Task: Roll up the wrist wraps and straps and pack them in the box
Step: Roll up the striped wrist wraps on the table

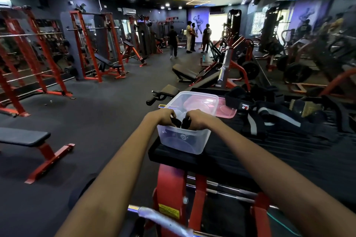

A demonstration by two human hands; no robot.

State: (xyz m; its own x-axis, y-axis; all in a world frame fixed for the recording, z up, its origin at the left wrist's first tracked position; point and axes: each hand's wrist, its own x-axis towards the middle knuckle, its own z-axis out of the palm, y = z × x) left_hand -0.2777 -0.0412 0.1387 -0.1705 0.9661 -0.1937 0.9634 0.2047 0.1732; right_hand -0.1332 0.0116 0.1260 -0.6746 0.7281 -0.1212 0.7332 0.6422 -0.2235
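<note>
A clear plastic box (pixel 200 140) stands on the black platform (pixel 240 159) of a red machine. Both my hands are over its near end. My left hand (pixel 163 116) grips a black rolled wrap (pixel 176 122) and my right hand (pixel 194 119) grips another black rolled wrap (pixel 185 122), the two side by side just inside the box rim. A dark roll with a white logo (pixel 183 136) shows through the box's front wall. To the right on the platform lie loose black straps with grey stripes (pixel 269 119) and a black wrap with a white label (pixel 240 100).
A pink lid (pixel 225 110) lies behind the box. A tan and black glove-like item (pixel 308 106) sits at the far right. A red flat bench (pixel 28 140) stands on the left floor. Racks, benches and several people fill the gym beyond.
</note>
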